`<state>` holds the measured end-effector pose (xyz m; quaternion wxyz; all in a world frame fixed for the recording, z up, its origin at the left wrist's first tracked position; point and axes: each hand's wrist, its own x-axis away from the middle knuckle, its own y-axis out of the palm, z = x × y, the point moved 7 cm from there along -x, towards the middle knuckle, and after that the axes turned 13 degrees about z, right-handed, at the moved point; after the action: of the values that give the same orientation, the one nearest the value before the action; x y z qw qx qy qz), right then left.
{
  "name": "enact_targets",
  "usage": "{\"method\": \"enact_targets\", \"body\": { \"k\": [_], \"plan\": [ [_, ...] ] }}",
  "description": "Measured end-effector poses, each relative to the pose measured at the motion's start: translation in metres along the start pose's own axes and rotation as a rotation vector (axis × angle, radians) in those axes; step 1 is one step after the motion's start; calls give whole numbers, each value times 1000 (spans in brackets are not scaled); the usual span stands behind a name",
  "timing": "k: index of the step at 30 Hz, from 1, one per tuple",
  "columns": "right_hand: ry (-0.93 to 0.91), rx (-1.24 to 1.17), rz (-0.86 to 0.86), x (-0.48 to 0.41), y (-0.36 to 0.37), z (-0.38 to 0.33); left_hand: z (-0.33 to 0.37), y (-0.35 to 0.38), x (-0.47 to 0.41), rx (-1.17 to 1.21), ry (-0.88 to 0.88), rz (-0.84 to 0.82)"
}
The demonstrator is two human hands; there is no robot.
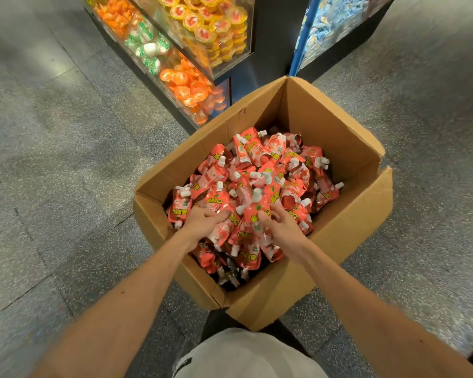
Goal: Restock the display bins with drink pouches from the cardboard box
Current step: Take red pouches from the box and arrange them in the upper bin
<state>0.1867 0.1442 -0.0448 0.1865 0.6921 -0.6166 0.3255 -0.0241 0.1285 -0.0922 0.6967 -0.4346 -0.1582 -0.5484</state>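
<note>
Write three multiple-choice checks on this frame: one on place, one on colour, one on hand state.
1. Where does the cardboard box stand?
A) on the floor by the display bins
B) on a shelf
C) on a trolley

2. What colour are the drink pouches?
A) blue with black caps
B) red with white caps
C) green with yellow caps

3. What are the left hand and right hand doing?
A) hanging idle
B) gripping the box flaps
C) gripping pouches inside the box

Answers:
1 A, the box sits on speckled floor just in front of the bins.
2 B, the pile is red with white spouts.
3 C, the fingers of both hands curl round pouches in the pile.
</note>
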Motion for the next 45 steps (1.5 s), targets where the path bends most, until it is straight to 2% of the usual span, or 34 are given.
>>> {"method": "enact_targets", "body": {
  "k": [3,6,8,11,18,26,33,36,42,45],
  "plan": [
    [240,-331,-42,5,9,4,-2,6,19,301,-159,26],
    [302,-396,-83,18,24,3,7,20,39,478,-251,-89],
    [332,-430,-69,27,31,0,20,15,53,566,-240,-94],
    [323,-464,-94,33,43,-24,39,-9,64,650,-165,-70],
    [91,-335,-180,43,95,-133,106,-111,94,884,41,-171],
    [-197,-265,-121,72,197,-247,133,-258,92,792,210,-185],
    [-312,-272,32,125,307,-326,142,-396,111,721,395,-285],
    [-371,-244,138,143,334,-375,166,-451,111,640,489,-290],
    [-491,-294,198,140,361,-466,239,-521,87,618,612,-255],
    [-534,-358,58,121,375,-513,281,-543,57,651,670,-258]
  ]
}}
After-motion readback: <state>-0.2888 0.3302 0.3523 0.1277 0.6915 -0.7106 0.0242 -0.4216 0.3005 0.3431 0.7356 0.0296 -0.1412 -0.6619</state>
